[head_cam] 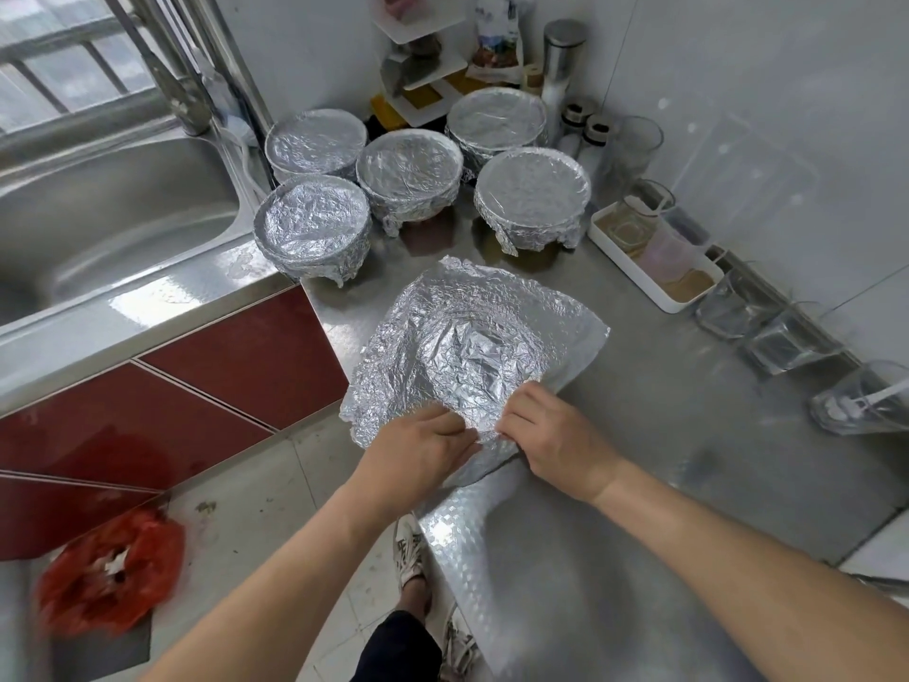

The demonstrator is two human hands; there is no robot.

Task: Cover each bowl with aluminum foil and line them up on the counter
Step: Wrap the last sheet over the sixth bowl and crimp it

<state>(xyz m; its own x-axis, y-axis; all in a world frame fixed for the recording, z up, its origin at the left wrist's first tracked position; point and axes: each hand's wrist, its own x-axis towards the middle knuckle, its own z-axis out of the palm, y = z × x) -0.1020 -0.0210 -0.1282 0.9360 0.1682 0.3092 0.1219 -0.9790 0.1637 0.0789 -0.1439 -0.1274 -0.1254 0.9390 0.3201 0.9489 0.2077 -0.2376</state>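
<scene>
Pinching the near edge of the foil sheet (467, 351) at centre frame, the left hand (418, 447) and right hand (556, 435) have a closed grip on it, likely to tuck it down. Five covered bowls (408, 174) stand grouped at upper centre.

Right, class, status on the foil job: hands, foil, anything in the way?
Left hand and right hand pinch foil sheet at near edge. Sheet loose, crumpled; underneath hidden. Five covered bowls clustered behind, apart from it.
</scene>
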